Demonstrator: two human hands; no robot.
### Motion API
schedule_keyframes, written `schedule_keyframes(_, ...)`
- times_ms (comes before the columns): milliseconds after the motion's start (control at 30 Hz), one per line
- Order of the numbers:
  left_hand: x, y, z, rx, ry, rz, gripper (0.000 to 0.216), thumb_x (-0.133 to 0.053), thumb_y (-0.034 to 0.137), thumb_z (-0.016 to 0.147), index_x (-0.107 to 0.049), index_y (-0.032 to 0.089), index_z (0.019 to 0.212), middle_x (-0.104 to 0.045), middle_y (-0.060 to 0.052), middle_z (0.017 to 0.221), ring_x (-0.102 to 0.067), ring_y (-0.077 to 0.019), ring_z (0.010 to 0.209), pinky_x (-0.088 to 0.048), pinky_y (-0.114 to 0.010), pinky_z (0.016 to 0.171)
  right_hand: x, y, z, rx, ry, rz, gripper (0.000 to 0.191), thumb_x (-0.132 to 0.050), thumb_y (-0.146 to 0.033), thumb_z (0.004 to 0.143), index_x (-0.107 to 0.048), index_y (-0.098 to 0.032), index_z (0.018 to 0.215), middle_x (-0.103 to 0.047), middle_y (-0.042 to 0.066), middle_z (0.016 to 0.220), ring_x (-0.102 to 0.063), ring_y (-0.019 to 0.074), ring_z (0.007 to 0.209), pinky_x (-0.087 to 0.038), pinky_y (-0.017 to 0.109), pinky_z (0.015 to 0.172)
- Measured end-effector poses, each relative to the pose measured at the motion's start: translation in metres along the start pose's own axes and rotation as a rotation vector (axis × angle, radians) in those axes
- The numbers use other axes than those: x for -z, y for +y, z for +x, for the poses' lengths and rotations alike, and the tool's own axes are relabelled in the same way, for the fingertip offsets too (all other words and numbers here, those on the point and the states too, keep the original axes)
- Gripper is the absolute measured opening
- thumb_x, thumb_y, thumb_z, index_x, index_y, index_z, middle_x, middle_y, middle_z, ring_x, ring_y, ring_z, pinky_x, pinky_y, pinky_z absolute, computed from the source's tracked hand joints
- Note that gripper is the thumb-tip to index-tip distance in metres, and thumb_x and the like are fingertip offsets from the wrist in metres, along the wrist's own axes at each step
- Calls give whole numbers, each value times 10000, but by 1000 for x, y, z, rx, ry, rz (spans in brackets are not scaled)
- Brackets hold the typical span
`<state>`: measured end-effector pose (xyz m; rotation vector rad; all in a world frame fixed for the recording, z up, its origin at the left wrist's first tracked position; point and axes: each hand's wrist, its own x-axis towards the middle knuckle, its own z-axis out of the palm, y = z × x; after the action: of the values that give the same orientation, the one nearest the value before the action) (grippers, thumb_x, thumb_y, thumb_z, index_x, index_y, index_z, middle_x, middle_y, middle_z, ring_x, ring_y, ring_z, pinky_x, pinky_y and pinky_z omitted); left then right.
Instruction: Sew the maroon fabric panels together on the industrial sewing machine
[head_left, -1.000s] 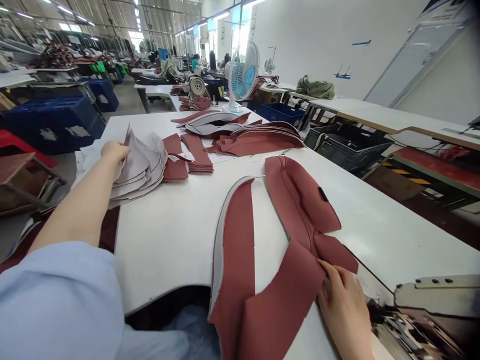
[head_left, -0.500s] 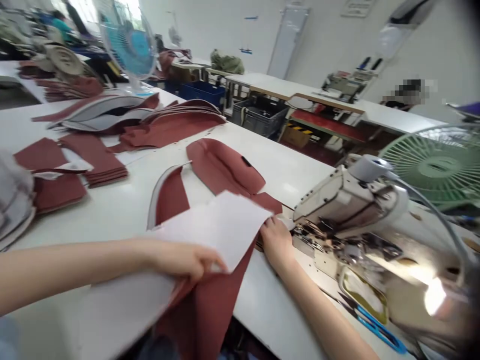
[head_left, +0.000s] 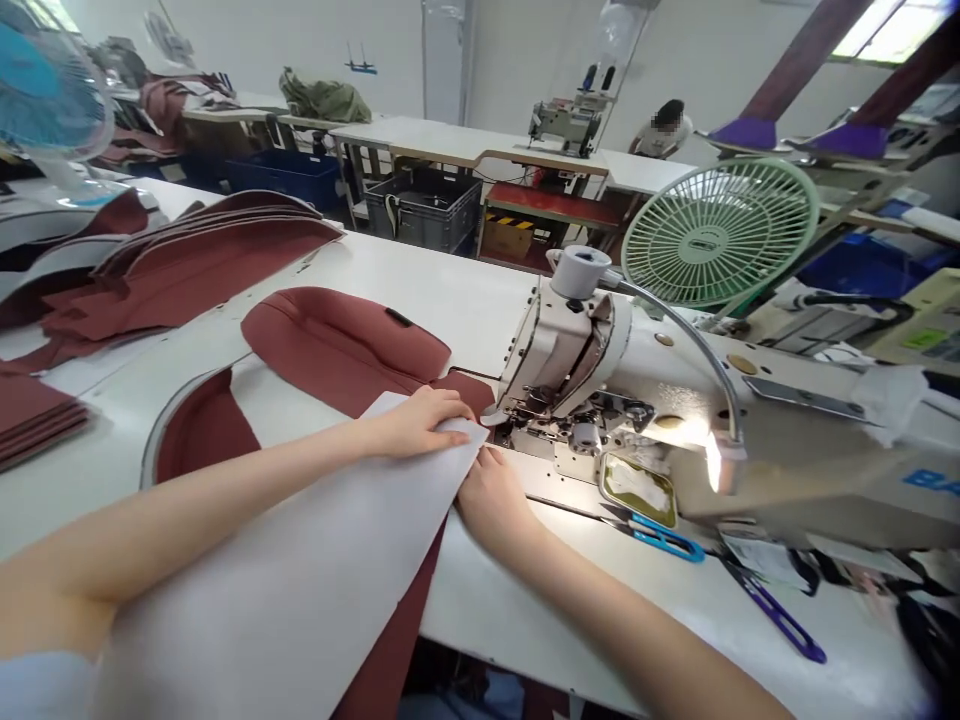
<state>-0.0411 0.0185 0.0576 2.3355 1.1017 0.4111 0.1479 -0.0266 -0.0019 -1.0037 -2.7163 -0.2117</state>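
Observation:
A maroon fabric panel with a white backing [head_left: 300, 560] lies white side up, running from the table's front edge toward the sewing machine [head_left: 570, 350]. My left hand [head_left: 420, 422] is closed on its upper edge near the far corner, thumb on the white face. At that same corner, my right hand [head_left: 495, 495] grips the panel's right edge, its fingertips partly hidden. Both hands are just left of the machine's needle area. Beyond them lies a sewn maroon piece [head_left: 345, 345] with a small black tab. A curved maroon piece with grey edging [head_left: 206, 425] is to the left.
Blue thread snips [head_left: 667, 538], purple snips [head_left: 787, 620] and a small green-rimmed tray [head_left: 637, 490] sit right of my hands. A lit lamp [head_left: 716, 460] hangs by the machine. A green fan [head_left: 720, 235] stands behind. Stacked maroon pieces [head_left: 225, 260] lie at left.
My left hand has moved forward along the panel to its far corner, close to my right hand. The panel now lies flatter, white side up. The view has turned right.

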Motion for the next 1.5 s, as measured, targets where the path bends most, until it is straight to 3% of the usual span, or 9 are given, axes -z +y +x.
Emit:
schedule_keyframes(100, -16, -6, -8, 34, 62, 30, 230, -458, 348, 959, -616, 197, 1030, -660, -51, 1054, -587, -218, 1002, -388, -381, 924, 3, 2, -8, 55, 33, -15, 234, -591, -174, 876, -715, -113, 1064, -710, 137, 998, -593, 275, 1000, -482, 379, 858)
schedule_keyframes(267, -31, -4, -3, 57, 147, 124, 257, -375, 254, 1004, -609, 228, 1107, -666, -36, 1185, -559, -206, 1115, -389, -381, 944, 5, 2, -7, 49, 45, 22, 194, -621, -182, 868, -704, -91, 1018, -694, 146, 1002, -569, 297, 1058, -488, 382, 837)
schedule_keyframes(533, -48, -12, 17, 233, 394, 125, 163, -473, 188, 940, -617, 182, 1017, -675, -51, 1085, -552, -222, 1023, -448, -387, 900, 1, 7, -7, 56, 78, -36, 333, -546, -162, 929, -632, -6, 1210, -604, 202, 1310, -506, 304, 1236, -479, 385, 940)
schedule_keyframes(667, -43, -11, 9, 135, 324, 107, 227, -458, 158, 946, -677, 216, 965, -683, -22, 1023, -575, -195, 985, -445, -362, 878, 3, 8, -7, 105, 33, -49, 229, -521, -149, 948, -693, -59, 1071, -686, 157, 1151, -583, 283, 1115, -508, 361, 830)
schedule_keyframes(767, -39, -12, -1, 15, 234, 177, 288, -435, 177, 975, -684, 252, 1098, -673, -29, 1122, -569, -202, 1067, -438, -379, 921, 6, 8, -7, 118, 21, -50, 197, -543, -146, 934, -705, -71, 1018, -706, 149, 1079, -604, 286, 1073, -511, 353, 787)
schedule_keyframes(900, -45, -15, -11, -63, 263, 272, 320, -414, 200, 999, -628, 247, 1232, -623, -55, 1274, -513, -231, 1210, -414, -422, 998, 8, 10, -10, 112, 40, -51, 226, -568, -143, 913, -690, -46, 1076, -699, 166, 1123, -592, 295, 1125, -510, 354, 827)
schedule_keyframes(1200, -68, -3, 20, -101, 281, 312, 295, -411, 174, 993, -622, 208, 1197, -640, -66, 1224, -512, -231, 1181, -413, -408, 970, 13, 36, -40, 86, 17, -57, 277, -530, -123, 906, -677, -42, 1126, -676, 194, 1187, -569, 303, 1181, -481, 371, 837)
schedule_keyframes(1300, -70, 1, 25, -95, 260, 306, 295, -409, 157, 987, -628, 213, 1178, -644, -64, 1186, -508, -230, 1160, -406, -399, 956, 10, 39, -46, 64, 53, -39, 305, -527, -120, 899, -664, -28, 1156, -668, 201, 1206, -567, 303, 1187, -475, 374, 837)
schedule_keyframes(1500, -67, 1, 25, -77, 211, 260, 304, -433, 140, 967, -625, 244, 1178, -631, -48, 1172, -499, -228, 1139, -392, -395, 928, 14, 40, -47, 57, -3, -26, 316, -521, -111, 887, -667, -36, 1158, -664, 201, 1217, -571, 302, 1190, -470, 373, 844)
